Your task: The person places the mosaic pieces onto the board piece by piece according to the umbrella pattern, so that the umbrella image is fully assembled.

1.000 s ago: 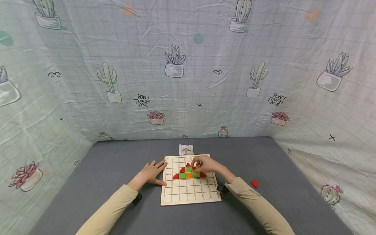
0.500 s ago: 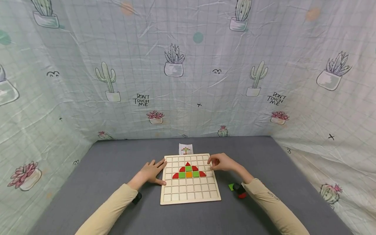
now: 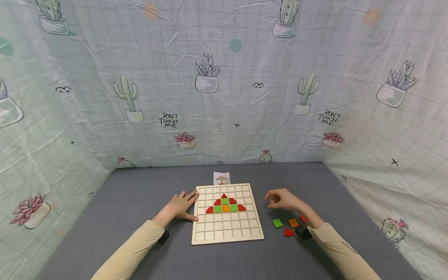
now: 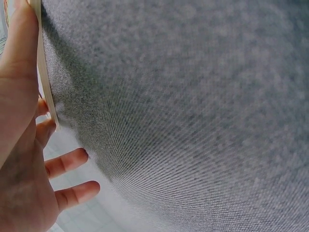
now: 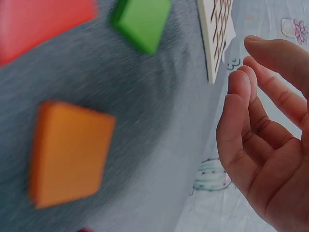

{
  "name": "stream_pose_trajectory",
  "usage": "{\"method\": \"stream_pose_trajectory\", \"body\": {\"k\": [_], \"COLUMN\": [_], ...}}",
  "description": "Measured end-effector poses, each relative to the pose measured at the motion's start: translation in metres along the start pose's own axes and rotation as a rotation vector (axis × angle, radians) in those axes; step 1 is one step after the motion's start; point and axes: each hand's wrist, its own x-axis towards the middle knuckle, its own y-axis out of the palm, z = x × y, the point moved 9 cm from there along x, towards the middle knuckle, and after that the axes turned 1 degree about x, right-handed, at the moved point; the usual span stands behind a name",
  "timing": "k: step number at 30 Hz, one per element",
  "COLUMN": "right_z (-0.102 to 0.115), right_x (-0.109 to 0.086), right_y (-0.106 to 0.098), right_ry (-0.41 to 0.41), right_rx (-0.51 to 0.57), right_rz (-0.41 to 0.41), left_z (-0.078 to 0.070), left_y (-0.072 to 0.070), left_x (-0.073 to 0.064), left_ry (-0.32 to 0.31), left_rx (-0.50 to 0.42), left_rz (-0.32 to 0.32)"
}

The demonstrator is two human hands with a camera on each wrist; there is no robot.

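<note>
Around six o'clock from your empty right hand [image 3: 284, 198], thumb and fingertips apart, lie a loose green tile [image 3: 277, 223] and orange tile [image 3: 293, 223], both squarish; farther off, your spread left hand [image 3: 180, 206] touches the grid board [image 3: 226, 225] at nine o'clock.

- Grey desk [image 3: 119, 210] with a woven-looking surface
- Pale, wrinkled curtain [image 3: 238, 146] along its back and both sides
- Potted cactus drawings [image 3: 128, 95] on the curtain
- Lettering [image 3: 170, 120], "DON'T TOUCH ME", printed twice
</note>
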Motion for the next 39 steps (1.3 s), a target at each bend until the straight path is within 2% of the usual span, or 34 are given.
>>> {"method": "stream_pose_trajectory", "body": {"k": [11,19,29,39], "right_z": [-0.014,-0.019,-0.022,-0.034], "right_x": [-0.032,-0.044,-0.043,-0.025], "right_y": [0.011,0.023,0.027,0.014], "right_ry": [0.016,0.023,0.048,0.112], "right_rx": [0.073,0.123,0.091,0.046], "right_rz": [0.077,0.123,0.134,0.063], "left_z": [-0.001,-0.001,-0.003,0.000], "left_y": [0.001,0.002,0.000,0.000], "left_x": [-0.002,0.000,0.000,0.001], "left_ry": [0.003,0.003,0.012,0.000], "left_rx": [-0.009,-0.001,-0.006,0.000], "left_rz": [0.000,-0.001,-0.007,-0.005]}}
